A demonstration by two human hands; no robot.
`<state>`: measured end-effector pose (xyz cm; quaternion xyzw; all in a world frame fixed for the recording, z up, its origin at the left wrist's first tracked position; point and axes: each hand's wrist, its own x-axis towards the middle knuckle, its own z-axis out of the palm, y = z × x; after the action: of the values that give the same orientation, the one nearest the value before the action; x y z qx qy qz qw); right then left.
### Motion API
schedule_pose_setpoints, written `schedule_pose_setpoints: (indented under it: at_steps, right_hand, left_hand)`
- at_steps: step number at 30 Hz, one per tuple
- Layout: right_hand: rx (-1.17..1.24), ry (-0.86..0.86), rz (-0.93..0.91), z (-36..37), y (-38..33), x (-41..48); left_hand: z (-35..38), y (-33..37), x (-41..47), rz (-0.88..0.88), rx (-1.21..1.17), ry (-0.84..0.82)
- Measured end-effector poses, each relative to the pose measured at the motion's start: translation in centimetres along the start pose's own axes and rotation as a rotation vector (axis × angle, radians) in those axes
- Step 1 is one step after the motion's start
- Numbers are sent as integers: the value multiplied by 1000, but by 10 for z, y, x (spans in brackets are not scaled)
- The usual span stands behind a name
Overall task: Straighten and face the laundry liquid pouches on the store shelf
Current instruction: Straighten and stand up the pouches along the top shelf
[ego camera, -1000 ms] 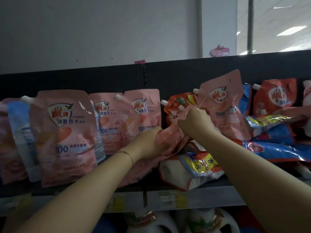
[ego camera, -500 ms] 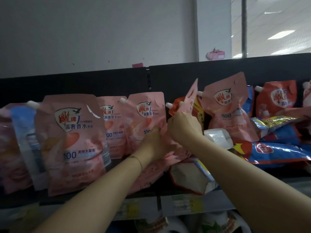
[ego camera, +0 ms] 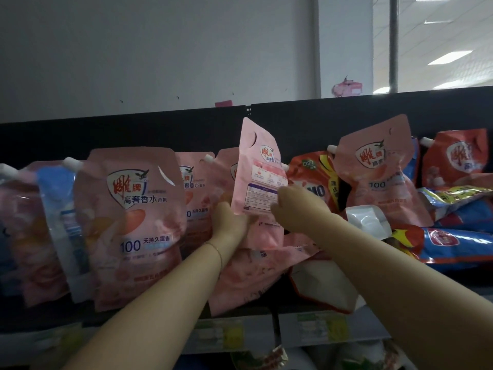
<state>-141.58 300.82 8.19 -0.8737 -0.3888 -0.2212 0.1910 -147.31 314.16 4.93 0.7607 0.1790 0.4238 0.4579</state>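
Note:
A pink laundry pouch stands upright in the middle of the shelf, its back label toward me. My left hand grips its lower left edge and my right hand grips its right side. Left of it, pink pouches stand upright facing front. Another pink pouch leans at the right. A fallen pink pouch lies under my hands.
An orange pouch stands behind my right hand. Blue and orange pouches lie piled at the right. A white-bottomed pouch lies tipped at the shelf edge, which carries price tags. Bottles sit on the shelf below.
Both hands have lifted the pink pouch up from lying flat and folded until it stands upright, with its back label now showing. The view has shifted slightly left.

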Motion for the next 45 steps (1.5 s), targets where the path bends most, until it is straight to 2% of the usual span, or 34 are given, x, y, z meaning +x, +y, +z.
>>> schedule_pose_setpoints:
  at_steps: [6,11,15,20,24,31,34,40,45]
  right_hand:
    - [-312,-390,237,9,18,-9]
    - [-432,-553,323,20,21,0]
    - [-468,-564,351,27,24,5]
    - [-425,-502,382,23,20,4]
    - [-402,-350,363,19,20,1]
    - [-275,-214,132,12,15,-8]
    - [-237,-88,78,10,7,-8]
    - [86,169,249,-9,-10,4]
    - [354,284,373,-32,-34,19]
  left_hand:
    - [-6,-11,8,4,-15,44]
    - [-15,-14,8,-7,-10,196]
    - [-28,-19,-2,11,36,302]
    - [-39,-35,-8,34,28,288]
    - [-42,-38,-12,6,41,245]
    - [-48,-28,-21,9,83,120]
    - [-51,-28,-24,-2,111,109]
    - [-61,-31,-23,-32,156,49]
    - [-62,-31,-24,0,210,3]
